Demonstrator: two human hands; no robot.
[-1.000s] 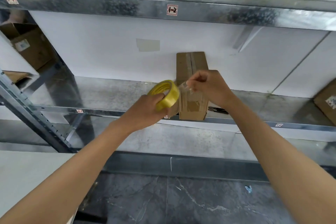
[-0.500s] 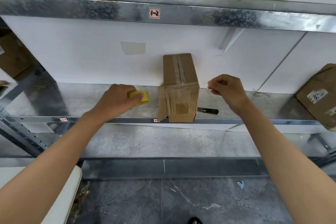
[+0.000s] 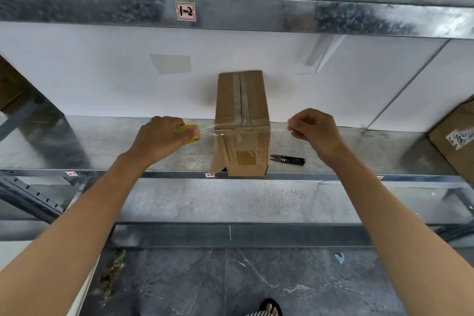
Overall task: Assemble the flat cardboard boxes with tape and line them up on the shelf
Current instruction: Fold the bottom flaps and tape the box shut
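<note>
Fingers of the left hand (image 3: 159, 139) clamp a yellow tape roll (image 3: 190, 134). Right hand (image 3: 316, 129) pinches clear tape (image 3: 209, 131) spanning the brown cardboard box (image 3: 242, 108).

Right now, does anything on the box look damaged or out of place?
Yes. On the cardboard box, the front left flap hangs open and crumpled at its lower corner, not taped flat.

A person's left hand (image 3: 160, 138) grips a yellow tape roll (image 3: 191, 133) while the right hand (image 3: 316, 131) pinches the free end, the clear strip (image 3: 209, 131) stretched across a cardboard box (image 3: 242, 100) standing on a metal shelf (image 3: 102, 146); black snips (image 3: 288, 160) lie just beside the box
</note>
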